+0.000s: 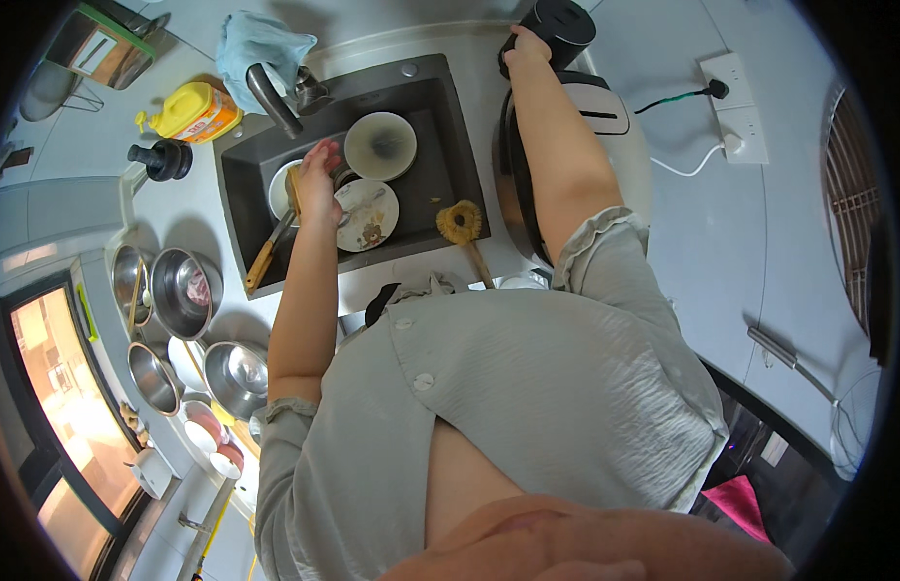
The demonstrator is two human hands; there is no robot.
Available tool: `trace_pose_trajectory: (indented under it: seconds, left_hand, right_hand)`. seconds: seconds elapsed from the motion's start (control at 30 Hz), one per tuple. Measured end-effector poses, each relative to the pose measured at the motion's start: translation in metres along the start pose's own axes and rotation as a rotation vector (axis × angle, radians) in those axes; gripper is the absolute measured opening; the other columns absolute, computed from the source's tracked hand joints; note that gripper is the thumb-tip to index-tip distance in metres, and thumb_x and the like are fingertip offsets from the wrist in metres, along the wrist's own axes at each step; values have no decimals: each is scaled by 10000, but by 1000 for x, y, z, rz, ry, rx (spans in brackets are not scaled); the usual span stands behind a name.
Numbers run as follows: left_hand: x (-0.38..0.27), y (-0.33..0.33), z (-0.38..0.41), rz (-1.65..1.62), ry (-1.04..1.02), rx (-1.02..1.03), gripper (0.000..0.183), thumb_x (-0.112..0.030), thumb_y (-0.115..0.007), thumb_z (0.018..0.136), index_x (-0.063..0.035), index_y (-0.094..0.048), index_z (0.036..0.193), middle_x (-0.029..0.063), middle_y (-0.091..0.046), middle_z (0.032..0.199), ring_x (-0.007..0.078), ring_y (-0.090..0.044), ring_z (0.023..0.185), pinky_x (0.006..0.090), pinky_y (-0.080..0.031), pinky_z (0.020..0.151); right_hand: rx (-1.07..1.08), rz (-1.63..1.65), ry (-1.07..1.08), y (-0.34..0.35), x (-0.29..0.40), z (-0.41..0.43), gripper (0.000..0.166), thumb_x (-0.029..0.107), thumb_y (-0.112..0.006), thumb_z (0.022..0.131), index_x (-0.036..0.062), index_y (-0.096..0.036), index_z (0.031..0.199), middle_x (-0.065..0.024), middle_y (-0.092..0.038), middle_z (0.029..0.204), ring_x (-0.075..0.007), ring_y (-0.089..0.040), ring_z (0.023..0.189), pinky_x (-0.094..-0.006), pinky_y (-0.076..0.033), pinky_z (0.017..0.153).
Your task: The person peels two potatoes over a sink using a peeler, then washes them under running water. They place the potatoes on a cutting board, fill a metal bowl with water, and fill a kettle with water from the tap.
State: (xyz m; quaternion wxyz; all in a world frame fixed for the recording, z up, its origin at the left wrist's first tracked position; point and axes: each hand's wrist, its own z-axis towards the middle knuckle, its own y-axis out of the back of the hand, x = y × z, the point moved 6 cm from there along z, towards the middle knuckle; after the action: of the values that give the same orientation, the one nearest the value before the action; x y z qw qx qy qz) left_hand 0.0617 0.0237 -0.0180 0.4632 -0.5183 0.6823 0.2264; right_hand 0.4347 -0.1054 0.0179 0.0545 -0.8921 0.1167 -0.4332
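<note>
My left hand (321, 183) is over the sink (435, 131), palm partly up and fingers loosely bent. It lies beside a wooden-handled utensil (259, 265); whether it touches it I cannot tell. Around it in the sink are a bowl (381, 145), a plate with a bear picture (366, 218) and a white dish (281, 190), partly hidden. My right hand (530, 49) is on a black cylindrical container (562, 29) behind the rice cooker (624, 160); some fingers are hidden. A round bristle brush (459, 221) leans on the sink's front edge.
A faucet (274, 102) with a blue cloth (257, 51) stands at the sink's back left, near a yellow detergent bottle (196, 112) and a black mortar (166, 160). Several metal bowls (185, 294) fill the left counter. Plugs and cords hang from wall sockets (737, 109) at right.
</note>
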Motion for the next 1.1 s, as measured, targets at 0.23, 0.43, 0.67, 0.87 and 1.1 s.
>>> trace_pose_trajectory:
  seconds: [0.23,0.43,0.67,0.87,1.1]
  left_hand:
    - [-2,17,-1,1,9,-69,378,-304,-505,836,-108,-540,1157,10,-596,1094,138,-496,1025,325,-262,893]
    - [-9,22,-11,-68,-13,-106,283,-171,-517,861,-12,-546,1093,83,-588,1030,163,-520,909,297,-402,846]
    - [4,32,-17,-17,-13,-53,342,-280,-498,858,-98,-546,1143,22,-598,1098,151,-505,1008,339,-257,930]
    - [-4,29,-42,-29,-16,26,278,-215,-479,875,-62,-552,1096,20,-608,1020,132,-515,950,288,-332,901]
    - [10,73,-58,-92,-81,90,221,-151,-472,882,-29,-552,1048,36,-602,964,127,-527,895,256,-386,856]
  right_hand:
    - [-87,109,-10,1,3,13,429,59,-612,780,-37,-463,1170,-185,-535,1173,-291,-582,938,-437,-498,712]
    - [-52,15,105,-5,7,27,415,18,-595,763,-3,-473,1159,-132,-572,1119,-257,-588,923,-425,-484,721]
    - [68,165,166,-9,29,-93,499,-36,-595,733,-28,-416,1199,-156,-574,1056,-268,-565,898,-416,-453,777]
    - [294,34,249,14,8,-131,430,28,-630,723,7,-472,1123,-87,-600,987,-200,-537,905,-456,-436,786]
    - [660,-332,178,66,-52,-197,154,62,-594,745,75,-536,887,-75,-620,947,-207,-551,924,-612,-424,670]
